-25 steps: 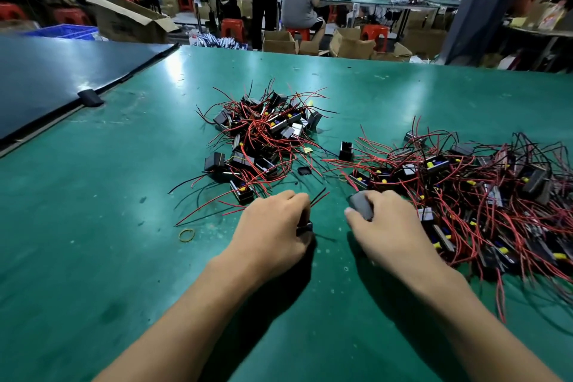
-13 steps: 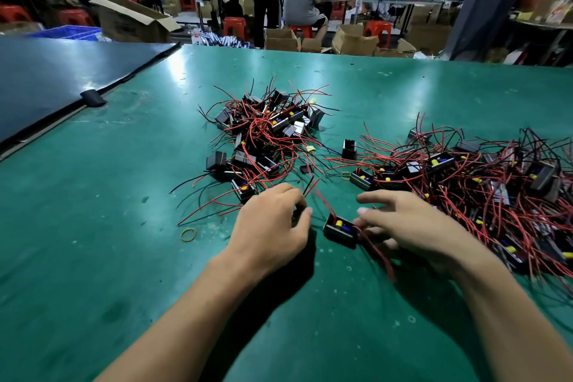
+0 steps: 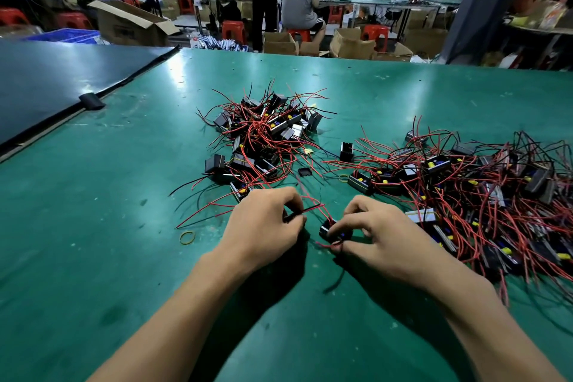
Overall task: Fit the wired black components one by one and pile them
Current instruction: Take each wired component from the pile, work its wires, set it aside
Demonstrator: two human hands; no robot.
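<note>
Table (image 3: pixel 93 257): green mat; I log two heaps of wired parts on it.
Right pile (image 3: pixel 483 195): the bigger tangle, just beside the right hand (image 3: pixel 381 239).
Centre pile (image 3: pixel 263 139): smaller, beyond the left hand (image 3: pixel 263 226).
Right hand: fingers curled, pinching one black component (image 3: pixel 333 231) between the two hands.
Left hand: curled, pinching that component's red lead (image 3: pixel 310 209).
Rubber band (image 3: pixel 187 237): on the mat, left of the left hand.
</note>
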